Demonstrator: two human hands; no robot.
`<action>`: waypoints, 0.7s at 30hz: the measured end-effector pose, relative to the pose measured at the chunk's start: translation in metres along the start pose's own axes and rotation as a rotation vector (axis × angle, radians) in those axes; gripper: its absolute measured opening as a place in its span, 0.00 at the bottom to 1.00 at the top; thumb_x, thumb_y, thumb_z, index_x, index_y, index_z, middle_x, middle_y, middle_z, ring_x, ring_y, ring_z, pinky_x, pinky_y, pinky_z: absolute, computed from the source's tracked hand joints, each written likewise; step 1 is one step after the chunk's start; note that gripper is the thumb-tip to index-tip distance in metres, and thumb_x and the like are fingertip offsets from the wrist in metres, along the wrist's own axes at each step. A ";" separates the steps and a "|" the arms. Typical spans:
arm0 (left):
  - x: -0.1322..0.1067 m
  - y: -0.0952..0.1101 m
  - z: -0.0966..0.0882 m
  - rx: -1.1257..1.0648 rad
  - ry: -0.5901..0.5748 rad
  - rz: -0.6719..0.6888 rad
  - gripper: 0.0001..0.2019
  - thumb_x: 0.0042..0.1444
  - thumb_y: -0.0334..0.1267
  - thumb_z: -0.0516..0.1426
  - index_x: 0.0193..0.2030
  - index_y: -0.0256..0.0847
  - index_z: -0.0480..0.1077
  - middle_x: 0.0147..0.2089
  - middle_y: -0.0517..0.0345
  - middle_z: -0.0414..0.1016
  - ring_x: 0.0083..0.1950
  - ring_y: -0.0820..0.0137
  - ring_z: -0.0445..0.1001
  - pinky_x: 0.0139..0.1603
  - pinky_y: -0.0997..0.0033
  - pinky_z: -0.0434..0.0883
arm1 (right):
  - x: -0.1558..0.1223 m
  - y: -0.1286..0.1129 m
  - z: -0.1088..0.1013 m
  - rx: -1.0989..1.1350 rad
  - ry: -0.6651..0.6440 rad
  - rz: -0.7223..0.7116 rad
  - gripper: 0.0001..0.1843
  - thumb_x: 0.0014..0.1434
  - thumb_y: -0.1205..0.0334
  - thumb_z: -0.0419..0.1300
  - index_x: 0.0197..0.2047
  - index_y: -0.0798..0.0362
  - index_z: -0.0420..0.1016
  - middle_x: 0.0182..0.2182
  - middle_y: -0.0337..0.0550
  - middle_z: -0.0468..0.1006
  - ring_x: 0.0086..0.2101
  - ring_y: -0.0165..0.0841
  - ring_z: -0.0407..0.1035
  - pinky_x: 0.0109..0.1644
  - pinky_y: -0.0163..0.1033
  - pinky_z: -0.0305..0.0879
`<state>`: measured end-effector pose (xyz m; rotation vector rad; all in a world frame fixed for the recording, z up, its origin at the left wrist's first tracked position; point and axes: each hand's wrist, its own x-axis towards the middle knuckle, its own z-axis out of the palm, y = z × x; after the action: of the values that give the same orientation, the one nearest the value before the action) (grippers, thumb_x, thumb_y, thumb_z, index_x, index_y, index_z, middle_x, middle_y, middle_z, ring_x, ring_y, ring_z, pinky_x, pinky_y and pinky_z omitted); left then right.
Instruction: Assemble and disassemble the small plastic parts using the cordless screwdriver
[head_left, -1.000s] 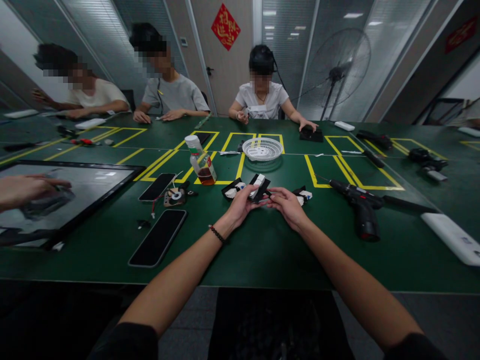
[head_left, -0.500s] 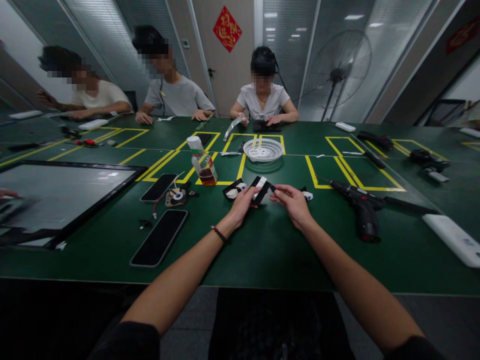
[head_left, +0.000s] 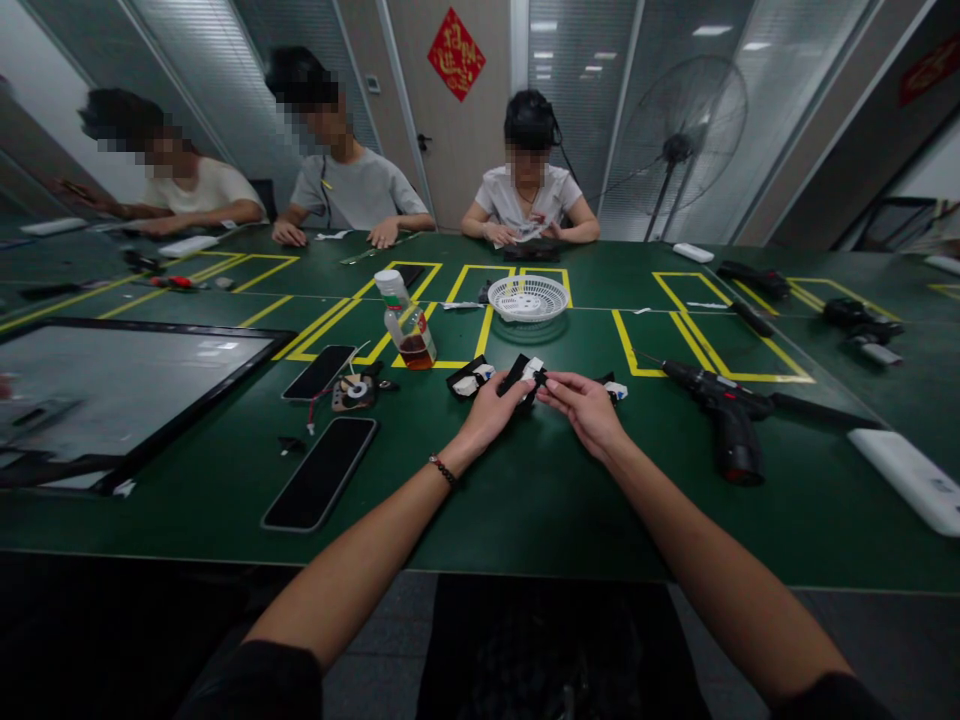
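My left hand (head_left: 491, 408) is closed round a flat black piece with a white patch (head_left: 517, 374), held tilted just above the table. Thumb and fingers of my right hand (head_left: 587, 405) pinch at its right end, around a small dark bit too tiny to name. The fingertips of both hands nearly meet there. Just left of the held piece lies a black-and-white piece (head_left: 472, 377), partly behind my left hand. Another black-and-white piece (head_left: 616, 389) shows behind my right hand.
On the green table (head_left: 480, 520) are a phone (head_left: 321, 474), a second dark screen (head_left: 321, 372), a small fan-like part (head_left: 354, 392), a bottle (head_left: 409, 325), a white basket (head_left: 528, 299), a cordless drill (head_left: 716, 410) and a large framed panel (head_left: 150, 400). Several people sit opposite.
My left thumb has moved right along the held black piece, and my right fingers are closer to it. Across the table, a person has lowered a silvery strip.
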<state>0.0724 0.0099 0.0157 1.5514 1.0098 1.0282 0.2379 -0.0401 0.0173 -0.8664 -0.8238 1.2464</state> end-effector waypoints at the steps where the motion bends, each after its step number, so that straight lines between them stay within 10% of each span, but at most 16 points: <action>1: 0.000 0.000 0.001 0.004 0.003 0.004 0.23 0.55 0.53 0.60 0.52 0.38 0.74 0.49 0.49 0.78 0.50 0.59 0.75 0.55 0.61 0.67 | 0.000 0.000 0.000 -0.005 0.001 -0.002 0.13 0.52 0.62 0.71 0.42 0.55 0.80 0.38 0.46 0.82 0.41 0.38 0.79 0.58 0.49 0.72; 21: -0.005 0.001 0.000 0.060 -0.023 0.066 0.29 0.52 0.52 0.64 0.57 0.39 0.70 0.52 0.45 0.78 0.51 0.58 0.77 0.54 0.57 0.71 | 0.000 -0.003 -0.003 -0.202 -0.038 -0.102 0.14 0.52 0.57 0.69 0.42 0.52 0.79 0.36 0.42 0.81 0.33 0.33 0.76 0.47 0.44 0.74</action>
<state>0.0716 0.0052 0.0163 1.6515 0.9867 1.0315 0.2415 -0.0411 0.0187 -0.9524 -1.0243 1.1063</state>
